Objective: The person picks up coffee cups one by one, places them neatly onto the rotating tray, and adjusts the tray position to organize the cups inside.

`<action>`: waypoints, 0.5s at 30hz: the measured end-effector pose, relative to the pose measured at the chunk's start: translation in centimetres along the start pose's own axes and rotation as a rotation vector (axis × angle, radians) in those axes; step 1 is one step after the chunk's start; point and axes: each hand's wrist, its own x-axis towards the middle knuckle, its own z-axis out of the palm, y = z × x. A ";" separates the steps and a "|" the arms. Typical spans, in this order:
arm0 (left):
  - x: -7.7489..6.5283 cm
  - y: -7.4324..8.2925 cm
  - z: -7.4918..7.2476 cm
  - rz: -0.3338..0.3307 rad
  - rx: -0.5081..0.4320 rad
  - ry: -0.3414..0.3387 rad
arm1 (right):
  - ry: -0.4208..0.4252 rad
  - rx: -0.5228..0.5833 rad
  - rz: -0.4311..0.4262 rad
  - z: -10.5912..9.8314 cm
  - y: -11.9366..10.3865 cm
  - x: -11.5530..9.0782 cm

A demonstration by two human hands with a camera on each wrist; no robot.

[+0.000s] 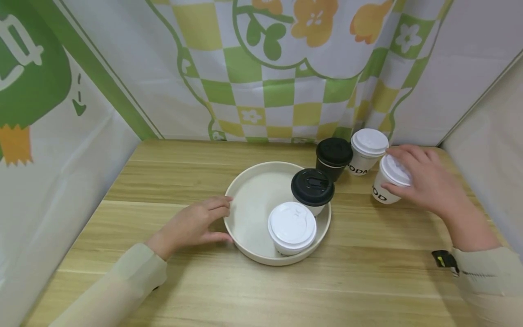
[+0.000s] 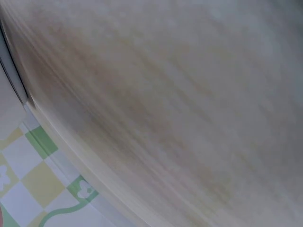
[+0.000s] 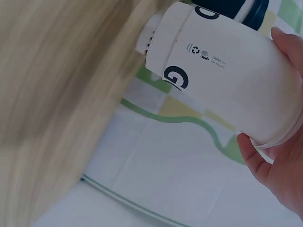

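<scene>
At the right, my right hand [image 1: 425,179] grips a white paper cup [image 3: 227,75] by its lidded end, thumb on one side and fingers on the other. Dark lettering runs round that cup, whose white lid [image 1: 396,170] is partly covered by the hand. My left hand [image 1: 198,225] rests against the left rim of a round cream tray [image 1: 249,218], fingertips and thumb spread along the edge. Inside the tray, toward its right side, stand a white-lidded cup [image 1: 292,227] and a black-lidded cup [image 1: 312,187]. The left wrist view is mostly filled by a blurred pale surface.
Behind the tray's right side stand a black cup with a black lid [image 1: 334,156] and another white lettered cup [image 1: 367,152], side by side. A checkered cloth [image 1: 282,95] hangs along the back of the wooden table [image 1: 286,295]. Pale sheets flank both sides.
</scene>
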 end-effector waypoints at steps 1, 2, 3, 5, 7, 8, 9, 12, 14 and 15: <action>0.0 0.0 0.0 -0.001 0.000 0.000 | 0.008 -0.005 -0.012 -0.1 -0.2 0.0; 0.0 0.0 -0.1 -0.002 0.001 0.000 | 0.014 -0.008 -0.022 -0.2 -0.4 0.1; 0.1 0.1 -0.1 -0.003 0.002 -0.001 | 0.018 -0.012 -0.032 -0.4 -0.6 0.1; 0.1 0.1 -0.1 -0.004 0.002 0.000 | 0.021 -0.019 -0.043 -0.7 -1.1 0.1; 0.1 0.1 -0.1 -0.005 0.003 -0.001 | 0.018 -0.027 -0.052 -1.0 -1.7 0.1; 0.1 0.1 -0.1 -0.003 0.004 0.000 | 0.015 -0.028 -0.055 -1.2 -2.0 0.1; 0.0 0.1 -0.1 -0.003 0.002 0.000 | 0.013 -0.027 -0.059 -1.3 -2.3 0.1; 0.0 0.1 -0.1 0.000 0.003 0.004 | 0.009 -0.031 -0.081 -1.8 -3.0 -0.1; 0.0 0.1 0.0 0.001 0.003 0.007 | 0.015 -0.030 -0.107 -2.0 -3.5 -0.2; 0.0 0.1 0.0 0.000 0.003 0.008 | 0.018 -0.030 -0.121 -2.1 -3.7 -0.2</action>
